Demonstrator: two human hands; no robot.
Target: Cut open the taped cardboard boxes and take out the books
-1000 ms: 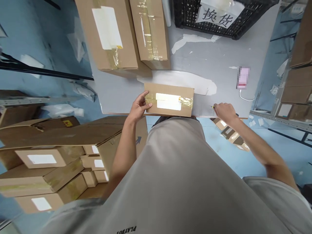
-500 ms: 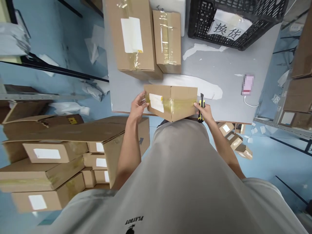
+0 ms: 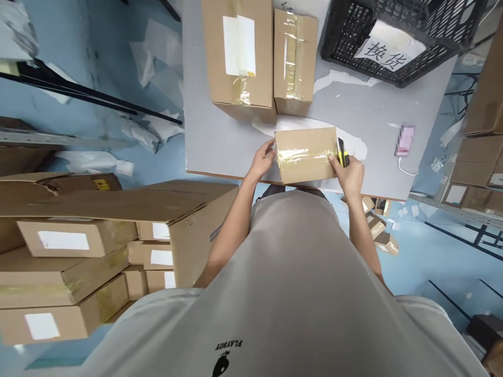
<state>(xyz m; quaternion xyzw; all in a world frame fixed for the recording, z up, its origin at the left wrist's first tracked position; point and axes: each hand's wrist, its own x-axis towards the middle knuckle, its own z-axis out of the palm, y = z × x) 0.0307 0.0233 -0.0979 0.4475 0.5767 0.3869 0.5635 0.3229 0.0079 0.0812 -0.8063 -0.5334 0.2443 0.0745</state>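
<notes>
A small cardboard box [image 3: 304, 154] sealed with clear tape lies at the near edge of the grey table [image 3: 220, 136]. My left hand [image 3: 262, 159] presses its fingers against the box's left side. My right hand [image 3: 348, 172] is at the box's right end, curled round a yellow-and-black utility knife [image 3: 343, 152] whose tip sits at the taped seam.
Two taller taped boxes [image 3: 239, 52] [image 3: 294, 60] stand behind the small one. A black crate [image 3: 401, 36] with a paper sign is at the back right, a pink object with a white cable [image 3: 404, 141] on the right. Stacked labelled cartons [image 3: 78, 246] fill the floor at left.
The box has been turned so a plain taped face is up and the label is out of sight. My right hand picked up the knife and brought it to the box's right end.
</notes>
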